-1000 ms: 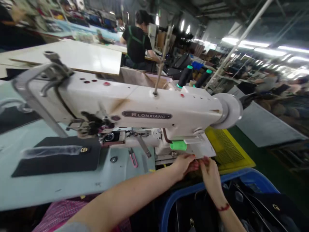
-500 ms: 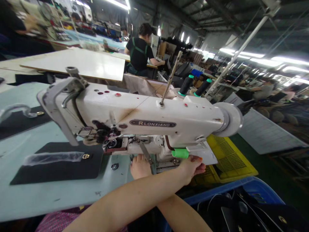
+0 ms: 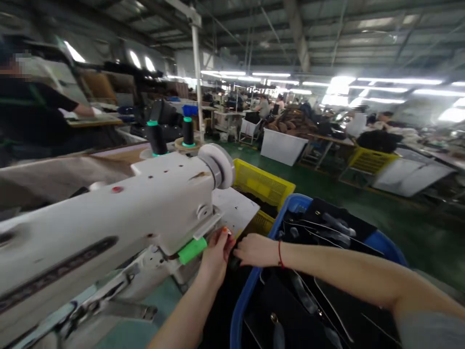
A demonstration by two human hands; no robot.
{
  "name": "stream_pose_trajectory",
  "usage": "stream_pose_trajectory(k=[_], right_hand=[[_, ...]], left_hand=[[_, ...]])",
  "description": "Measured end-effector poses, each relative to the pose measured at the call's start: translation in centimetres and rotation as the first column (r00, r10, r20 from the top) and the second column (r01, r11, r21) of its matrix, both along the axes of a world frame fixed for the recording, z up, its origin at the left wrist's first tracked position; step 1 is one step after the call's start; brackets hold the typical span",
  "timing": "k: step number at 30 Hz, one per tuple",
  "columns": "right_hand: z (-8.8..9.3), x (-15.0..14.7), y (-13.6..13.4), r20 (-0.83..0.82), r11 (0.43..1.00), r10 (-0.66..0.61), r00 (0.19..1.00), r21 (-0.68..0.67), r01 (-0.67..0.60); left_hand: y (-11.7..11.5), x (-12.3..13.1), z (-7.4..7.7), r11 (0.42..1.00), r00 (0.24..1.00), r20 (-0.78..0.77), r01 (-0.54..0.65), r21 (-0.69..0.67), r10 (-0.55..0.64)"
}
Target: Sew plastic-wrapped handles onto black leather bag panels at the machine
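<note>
At the right end of the white sewing machine [image 3: 163,194], my left hand [image 3: 217,249] is closed in a pinch by the bright green sleeve [image 3: 192,250]. A small pale bit shows at its fingertips, too small to name. My right hand [image 3: 256,249], with a red string on the wrist, reaches in from the right over the rim of the blue basket [image 3: 238,303]. Its fingers are curled close to my left hand; whatever they hold is hidden. A white sheet [image 3: 236,206] lies just behind both hands.
Black pieces with clear-wrapped fittings [image 3: 294,305] fill the blue basket. Beyond the handwheel [image 3: 227,167] stands a yellow crate [image 3: 267,179]. Two black thread cones [image 3: 157,138] stand behind the machine. A co-worker in black [image 3: 32,106] is at the far left.
The view has swung right. My right hand has left the needle area and come over beside my left hand, so my arms are no longer crossed. My left hand stays near the green sleeve.
</note>
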State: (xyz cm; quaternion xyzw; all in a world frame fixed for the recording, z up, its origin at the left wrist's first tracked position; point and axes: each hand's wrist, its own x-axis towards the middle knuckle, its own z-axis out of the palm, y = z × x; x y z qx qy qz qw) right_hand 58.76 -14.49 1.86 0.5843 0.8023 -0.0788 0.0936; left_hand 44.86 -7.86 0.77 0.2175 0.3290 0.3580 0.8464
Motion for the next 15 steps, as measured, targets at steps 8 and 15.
stream_pose_trajectory(k=[8,15], right_hand=[[-3.2,8.1,10.7,-0.13,0.846,-0.504,0.854,0.124,0.519],[-7.5,5.3,16.6,-0.221,0.84,-0.497,0.839,0.121,0.529]], left_hand=[[-0.7,0.9,-2.2,0.994,0.988,-0.134,0.09,0.056,-0.081],[-0.4,1.0,-2.4,0.985,0.973,-0.209,0.125,0.123,-0.098]])
